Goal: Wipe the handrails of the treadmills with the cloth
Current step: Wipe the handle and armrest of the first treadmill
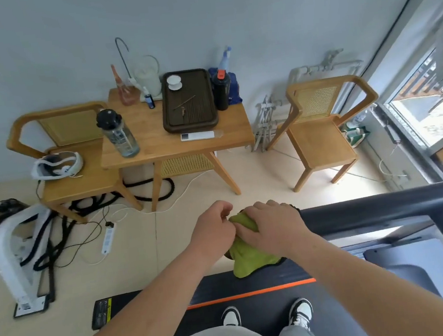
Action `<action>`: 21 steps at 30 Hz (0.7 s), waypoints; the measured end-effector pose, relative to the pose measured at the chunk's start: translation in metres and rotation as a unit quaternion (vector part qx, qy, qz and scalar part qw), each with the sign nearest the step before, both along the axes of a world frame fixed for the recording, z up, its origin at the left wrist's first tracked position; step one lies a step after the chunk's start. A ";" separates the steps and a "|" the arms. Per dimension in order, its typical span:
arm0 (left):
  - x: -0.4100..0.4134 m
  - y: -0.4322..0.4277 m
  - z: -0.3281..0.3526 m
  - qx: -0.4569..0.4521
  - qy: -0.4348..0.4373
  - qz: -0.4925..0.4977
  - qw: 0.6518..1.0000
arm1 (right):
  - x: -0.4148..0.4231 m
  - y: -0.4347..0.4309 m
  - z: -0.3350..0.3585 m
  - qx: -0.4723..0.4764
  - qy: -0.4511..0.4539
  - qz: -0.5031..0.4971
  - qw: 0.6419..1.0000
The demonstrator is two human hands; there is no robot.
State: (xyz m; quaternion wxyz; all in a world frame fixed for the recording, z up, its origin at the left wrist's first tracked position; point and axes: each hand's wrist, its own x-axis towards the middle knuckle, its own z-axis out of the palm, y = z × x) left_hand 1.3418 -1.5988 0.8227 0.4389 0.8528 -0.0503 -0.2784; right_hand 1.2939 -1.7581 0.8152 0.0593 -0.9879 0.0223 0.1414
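Here, two hands (213,224) (274,225) grip one cloth (248,258) — on one handrail (384,204).

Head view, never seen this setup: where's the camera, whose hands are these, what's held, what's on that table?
There is no machine here. A person wears a wide-angle camera on the head, looking forward and down, so the hands are their own. They stand on a treadmill. The left hand and right hand both hold a green cloth at the end of the black handrail. Beyond is a wooden table with a dark tray, a clear water bottle, a black bottle and a remote.
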 end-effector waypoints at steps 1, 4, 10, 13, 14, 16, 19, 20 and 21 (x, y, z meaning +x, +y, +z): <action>0.001 -0.003 0.001 -0.002 -0.002 0.001 1.000 | 0.000 -0.009 0.001 0.007 0.011 -0.008 1.000; 0.001 -0.008 0.002 -0.013 0.004 0.007 1.000 | -0.002 -0.033 0.001 0.004 0.028 -0.071 0.997; -0.004 0.001 0.001 -0.022 0.016 0.029 0.999 | -0.012 0.013 0.006 -0.045 -0.052 -0.093 0.993; -0.002 0.004 0.000 -0.030 0.010 0.057 0.998 | -0.015 0.031 0.006 -0.031 -0.046 -0.040 0.998; -0.001 0.003 -0.001 -0.029 0.004 0.065 0.997 | -0.016 0.028 0.005 -0.025 -0.052 -0.025 0.998; -0.002 -0.001 0.000 -0.033 -0.001 0.074 0.997 | -0.020 0.013 0.002 -0.010 -0.049 0.001 0.999; -0.005 -0.010 -0.001 -0.037 -0.007 0.063 0.997 | -0.034 -0.033 0.001 0.000 -0.045 -0.001 0.999; -0.007 -0.013 -0.001 -0.035 -0.009 0.058 0.998 | -0.040 -0.054 0.001 -0.006 -0.053 -0.021 0.998; -0.009 -0.016 -0.001 -0.032 -0.010 0.054 0.998 | -0.048 -0.075 0.000 -0.015 -0.065 -0.048 0.997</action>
